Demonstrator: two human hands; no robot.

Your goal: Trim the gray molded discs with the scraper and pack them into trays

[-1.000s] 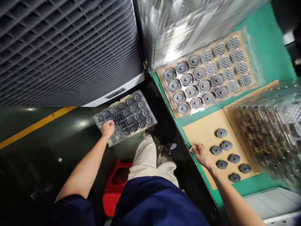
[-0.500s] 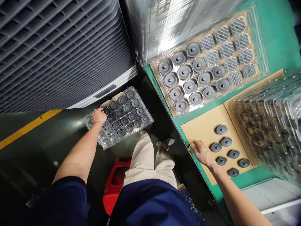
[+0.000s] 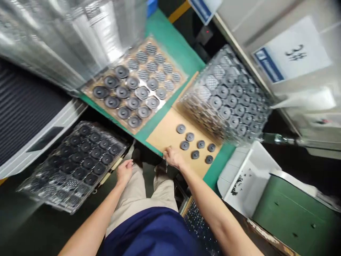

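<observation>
My left hand (image 3: 124, 171) is over my thigh, just right of a clear plastic tray (image 3: 71, 204) low on the left. Its fingers are curled together, and no part shows in them. Dark round parts (image 3: 85, 147) with raised centres fill much of that tray; cells at its near end look unfilled. My right hand (image 3: 172, 157) is closed at the near edge of a cardboard sheet (image 3: 157, 137); whatever its fingers pinch is hidden. Several loose grey round parts (image 3: 190, 137) lie on the cardboard, beyond that hand.
Another part-filled tray (image 3: 138, 126) lies on the green bench (image 3: 177, 44). Stacked trays (image 3: 202, 119) with round parts stand at the right. Tall clear plastic stacks (image 3: 80, 39) rise at upper left. A white chute (image 3: 239, 177) and green machine (image 3: 290, 209) flank the bench.
My view has swung to the right. My left hand has come away from the low tray toward my body. The right hand stays at the cardboard's edge.
</observation>
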